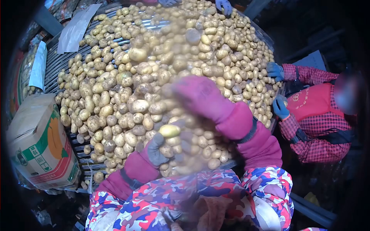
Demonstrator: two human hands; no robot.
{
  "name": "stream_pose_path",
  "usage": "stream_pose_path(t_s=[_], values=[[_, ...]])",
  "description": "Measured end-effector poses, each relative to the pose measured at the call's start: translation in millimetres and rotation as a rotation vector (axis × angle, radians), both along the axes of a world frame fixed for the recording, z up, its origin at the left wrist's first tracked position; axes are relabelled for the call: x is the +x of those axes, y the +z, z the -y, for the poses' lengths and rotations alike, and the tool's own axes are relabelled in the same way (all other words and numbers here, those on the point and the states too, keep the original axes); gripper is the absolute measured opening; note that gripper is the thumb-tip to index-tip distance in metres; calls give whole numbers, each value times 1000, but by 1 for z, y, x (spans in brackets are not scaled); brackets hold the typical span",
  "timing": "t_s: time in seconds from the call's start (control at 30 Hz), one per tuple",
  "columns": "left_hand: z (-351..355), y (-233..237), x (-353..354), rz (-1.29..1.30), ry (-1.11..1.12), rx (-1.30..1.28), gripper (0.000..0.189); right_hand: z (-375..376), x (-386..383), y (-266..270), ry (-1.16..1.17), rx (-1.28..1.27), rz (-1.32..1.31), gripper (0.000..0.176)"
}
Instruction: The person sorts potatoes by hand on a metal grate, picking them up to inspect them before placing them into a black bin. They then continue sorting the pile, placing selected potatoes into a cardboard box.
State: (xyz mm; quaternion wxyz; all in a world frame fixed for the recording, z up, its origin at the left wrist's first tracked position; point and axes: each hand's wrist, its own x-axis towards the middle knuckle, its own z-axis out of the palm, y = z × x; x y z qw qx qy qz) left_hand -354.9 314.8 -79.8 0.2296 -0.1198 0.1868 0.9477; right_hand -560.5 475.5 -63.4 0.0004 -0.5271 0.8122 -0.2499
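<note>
My left hand (156,151), in a grey glove, is at the near edge of a broad heap of potatoes (127,79). Its fingers are closed around a clean yellow potato (169,131), and more potatoes lie against the glove. Higher up and to the right, my right hand (189,90) reaches over the middle of the heap. Motion and a smear on the lens blur it, so its fingers and anything in them are hidden.
The potatoes lie on a slatted metal roller bed (54,67). At the left stands a cardboard box (40,142); paper sheets (77,29) lie behind it. A co-worker's blue-gloved hands (281,107) are at the right edge, and other gloved hands (223,5) at the far side.
</note>
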Motion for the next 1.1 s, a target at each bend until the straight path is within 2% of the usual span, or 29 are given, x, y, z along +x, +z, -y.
stream_pose_path(t_s=[0.1,0.2,0.27,0.33,0.37,0.43,0.47,0.53,0.6,0.63,0.73,0.83,0.93,1.03,1.1], values=[[1,-8,2,1,-21,31,90,-3,-13,-42,-23,62,-223,23],[3,-13,1,-61,-47,28,95,-7,-9,-43,-101,161,-45,34],[6,-17,2,-65,-65,39,97,-30,-6,-82,-117,-24,-18,38],[7,-35,11,-4,-64,81,97,-33,-4,-61,-151,29,258,40],[7,-31,10,-1,-65,52,97,-26,-3,7,-187,177,519,40],[6,-20,8,11,-83,-7,97,-21,-7,30,-247,135,558,37],[6,-20,9,10,-99,16,98,-19,-20,18,-266,-49,338,34],[6,-21,9,-2,-132,40,99,-9,-49,12,-337,-45,403,38],[6,-22,7,-35,-145,24,100,14,-75,-5,-439,180,388,35],[8,-23,6,-60,-147,7,100,29,-79,-6,-518,381,366,34],[10,-35,12,-10,-157,63,101,41,-92,-27,-479,384,154,31],[6,-16,6,-26,-145,16,102,36,-91,-19,-403,443,176,33],[7,-25,10,-34,-134,-14,103,28,-85,-14,-351,411,218,37],[6,-28,11,-34,-141,1,102,26,-90,-36,-271,472,16,47],[7,-28,12,-65,-132,35,96,32,-94,-33,-251,585,-4,50]])
